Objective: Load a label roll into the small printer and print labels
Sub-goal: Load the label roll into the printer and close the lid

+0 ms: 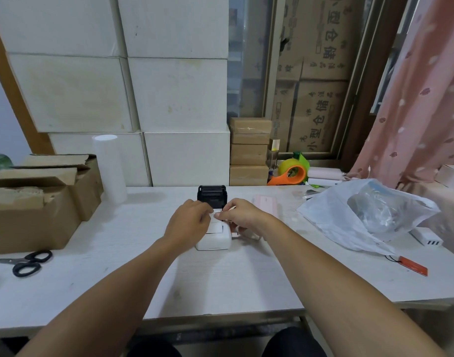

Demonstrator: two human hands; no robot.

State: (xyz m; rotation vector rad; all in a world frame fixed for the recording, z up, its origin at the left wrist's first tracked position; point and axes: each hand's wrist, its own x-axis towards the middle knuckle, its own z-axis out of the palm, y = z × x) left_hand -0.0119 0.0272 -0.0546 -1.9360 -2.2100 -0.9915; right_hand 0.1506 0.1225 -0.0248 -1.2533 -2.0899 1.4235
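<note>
We have the small white printer (213, 240) in the middle of the table (220, 284), a little toward the far side, and both our hands are on its top. Our left hand (188, 222) curls over the left of the printer's top, fingers bent down onto it; whether it grips anything we cannot tell. Our right hand (242, 215) meets it from the right, thumb and fingers pinched narrow on what looks like a small white edge, perhaps the label strip or the lid, too small to say which. We judge that we are in the loading step: the roll itself is hidden, no printed labels lie on the table, so closing up and printing seem to remain. Just beyond the white printer stands a black device (212, 194), touching or nearly so. To the right lies a pale pink flat thing (265, 203), then a crumpled plastic bag (362, 215) and, far right, an orange tape dispenser (290, 175). To the left sit open cardboard boxes (40, 202) and, nearer us, black scissors (27, 262).
</note>
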